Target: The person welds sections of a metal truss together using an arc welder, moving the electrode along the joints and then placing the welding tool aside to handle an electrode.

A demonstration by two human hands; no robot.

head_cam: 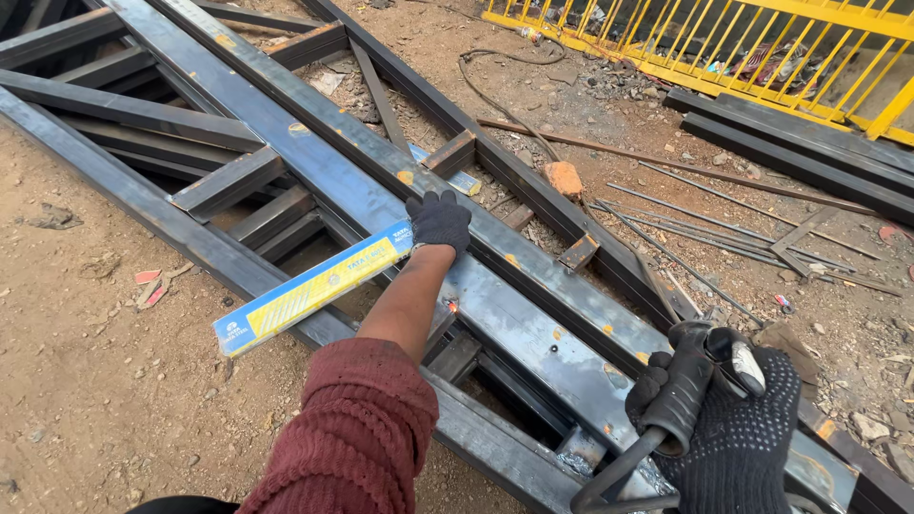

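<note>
My left hand [439, 221], in a black glove, grips one end of a long blue and yellow box [309, 288] and holds it out over the dark steel frame [314, 152]. The box slants down toward the dirt at the left. My right hand [738, 428], in a black dotted glove, is closed around a black welding electrode holder [687, 381] at the lower right. A black cable [609, 476] runs down from the holder. A red knitted sleeve is pushed up my left arm.
The frame of long steel beams and short cross pieces lies diagonally on sandy ground. Thin rods [705, 224] and a brick piece [564, 177] lie to its right. A yellow railing [724, 48] stands at the far right, with dark beams [800, 152] before it.
</note>
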